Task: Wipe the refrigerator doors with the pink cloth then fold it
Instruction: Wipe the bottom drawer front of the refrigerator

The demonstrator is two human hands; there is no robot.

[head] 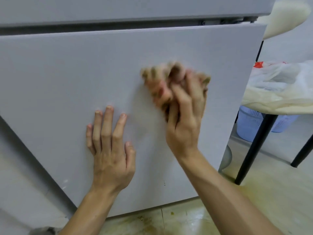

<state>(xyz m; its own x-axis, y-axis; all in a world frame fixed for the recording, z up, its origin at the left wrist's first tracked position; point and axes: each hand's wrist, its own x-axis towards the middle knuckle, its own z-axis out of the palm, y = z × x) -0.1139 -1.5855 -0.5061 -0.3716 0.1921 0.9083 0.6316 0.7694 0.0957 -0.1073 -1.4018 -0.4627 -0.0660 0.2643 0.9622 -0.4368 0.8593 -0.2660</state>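
The lower refrigerator door is a plain white panel filling most of the head view. My right hand presses a bunched cloth against the door's right half; the cloth is blurred and looks pinkish-brown. My left hand lies flat on the door below and to the left, fingers spread, holding nothing. Above a dark gap sits the upper refrigerator door.
To the right stands a table with black legs, its top covered by a cream sheet and a white plastic bag. A pale blue basket sits under it. The tiled floor below the door is stained yellowish.
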